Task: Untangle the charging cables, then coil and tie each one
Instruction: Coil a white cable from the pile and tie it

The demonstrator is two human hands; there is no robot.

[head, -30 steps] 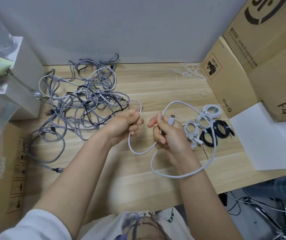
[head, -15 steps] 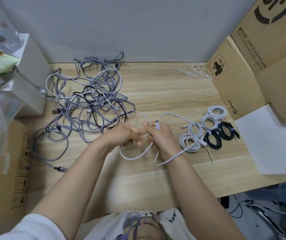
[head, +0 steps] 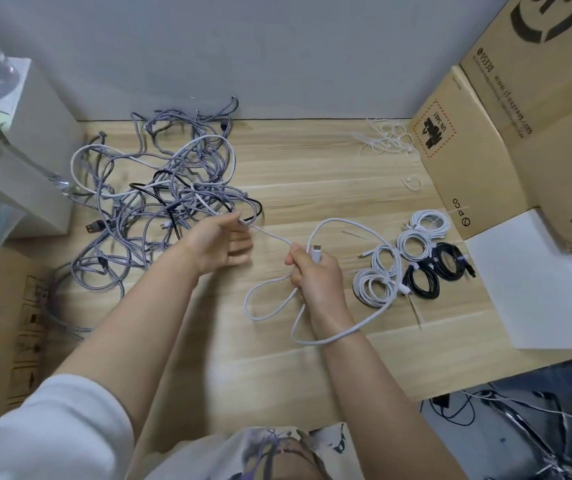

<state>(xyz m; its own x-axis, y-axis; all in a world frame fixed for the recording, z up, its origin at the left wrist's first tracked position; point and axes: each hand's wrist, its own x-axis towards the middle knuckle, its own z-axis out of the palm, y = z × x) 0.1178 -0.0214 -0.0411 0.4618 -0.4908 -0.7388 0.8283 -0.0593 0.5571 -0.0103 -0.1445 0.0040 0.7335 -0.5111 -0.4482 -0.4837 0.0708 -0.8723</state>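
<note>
A person at a wooden desk (head: 312, 188) coils a white cable (head: 329, 221), one of many to be sorted. Nearest the camera, a wide loop of it drapes over the right forearm and hangs below the wrist, slack apparently gathered into rounds. The right hand (head: 315, 275) is closed around the gathered strands, with the cable's plug (head: 316, 252) poking up past the thumb, seemingly to anchor the coil while more is fed in. The left hand (head: 222, 245), blurred, pinches the same cable where it leaves the heap, fingers curled around it; the line runs taut between the two hands, probably to draw out the next length. The cable is thin, smooth and white. Beyond the left hand sprawls the tangle (head: 160, 199) of grey braided, white and black leads, not yet sorted. Right of the hands lie finished white coils (head: 378, 282) and black coils (head: 440, 265), grouped near a cardboard box (head: 468, 161). Farther back, by the wall, loose white ties (head: 386, 140) wait for use.
</note>
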